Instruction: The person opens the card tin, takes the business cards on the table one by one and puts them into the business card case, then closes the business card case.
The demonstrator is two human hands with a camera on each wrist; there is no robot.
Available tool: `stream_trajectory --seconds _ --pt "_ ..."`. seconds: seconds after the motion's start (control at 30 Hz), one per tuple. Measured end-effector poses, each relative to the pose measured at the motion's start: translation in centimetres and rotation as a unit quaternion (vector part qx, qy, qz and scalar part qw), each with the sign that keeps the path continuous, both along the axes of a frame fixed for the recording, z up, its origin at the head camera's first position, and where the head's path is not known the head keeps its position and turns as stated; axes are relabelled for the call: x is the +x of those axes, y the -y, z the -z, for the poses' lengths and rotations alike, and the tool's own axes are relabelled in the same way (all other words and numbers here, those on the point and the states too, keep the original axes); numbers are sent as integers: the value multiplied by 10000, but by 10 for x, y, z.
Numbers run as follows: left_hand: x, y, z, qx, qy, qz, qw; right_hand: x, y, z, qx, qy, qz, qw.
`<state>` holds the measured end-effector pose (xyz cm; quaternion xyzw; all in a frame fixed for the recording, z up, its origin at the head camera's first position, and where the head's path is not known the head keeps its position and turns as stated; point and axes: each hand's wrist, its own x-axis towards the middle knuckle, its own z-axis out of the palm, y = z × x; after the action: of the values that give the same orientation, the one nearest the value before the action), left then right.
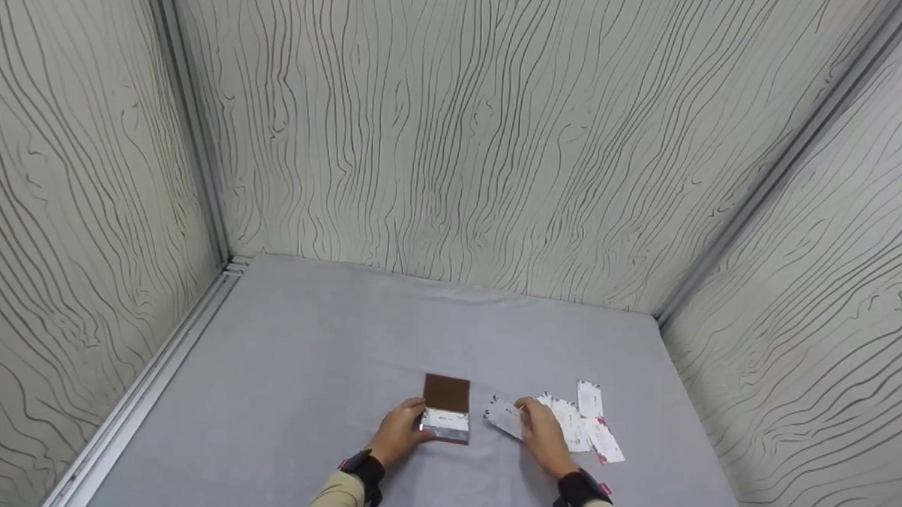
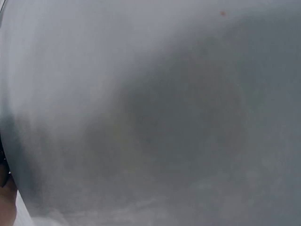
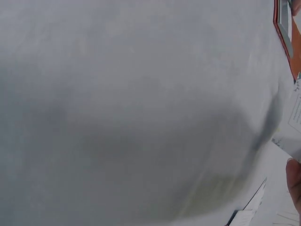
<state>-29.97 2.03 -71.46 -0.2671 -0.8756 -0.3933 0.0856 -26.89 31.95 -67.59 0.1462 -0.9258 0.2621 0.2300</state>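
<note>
An opened brown business card case (image 1: 446, 392) lies on the cloth, with a white card (image 1: 445, 418) across its lower half above a shiny strip. My left hand (image 1: 400, 432) grips the case by its left edge, thumb near the lower corner. To the right, my right hand (image 1: 543, 437) pinches a white printed card (image 1: 504, 415), tilted and apart from the case. In the right wrist view, the held card (image 3: 292, 120) and the thumb (image 3: 294, 181) show at the right edge. The left wrist view catches only a sliver of the left hand (image 2: 7, 205).
Several loose white cards lie spread beyond the right hand, among them one with red print (image 1: 603, 440) and an upright one (image 1: 590, 399). A grey cloth (image 1: 328, 339) covers the table. Wood-grain patterned walls (image 1: 440, 133) enclose the back and both sides.
</note>
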Motion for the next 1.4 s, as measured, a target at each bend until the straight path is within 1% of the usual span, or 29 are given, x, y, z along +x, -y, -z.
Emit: stream_trajectory --seconds 0.13,0.37,0.5,0.73,0.97,1.07,1.3,1.4 --pt "0 0 0 24 31 -7 10000 -4 8 -3 -34 15 -56 10000" --pt "-1 -2 2 30 118 -52 9999 -9 21 -7 -137 207 -49 9997" --pt "-1 -3 3 -19 106 -64 9999 -11 28 -7 -136 106 -137 9998" --pt "-1 -3 3 8 201 -100 9997 -14 39 -7 -333 -97 -292 9990" --pt "-1 -2 2 26 247 -94 9996 -17 50 -8 -265 -220 -469 9983" --pt "-1 -2 2 14 197 -62 9998 -17 56 -8 -347 -127 -580 9976" --pt "-4 1 5 -87 -178 81 9998 -17 67 -8 -397 -113 -858 9955" --pt "-4 1 4 -82 -175 88 9998 -18 71 -8 -414 -116 -893 9951"
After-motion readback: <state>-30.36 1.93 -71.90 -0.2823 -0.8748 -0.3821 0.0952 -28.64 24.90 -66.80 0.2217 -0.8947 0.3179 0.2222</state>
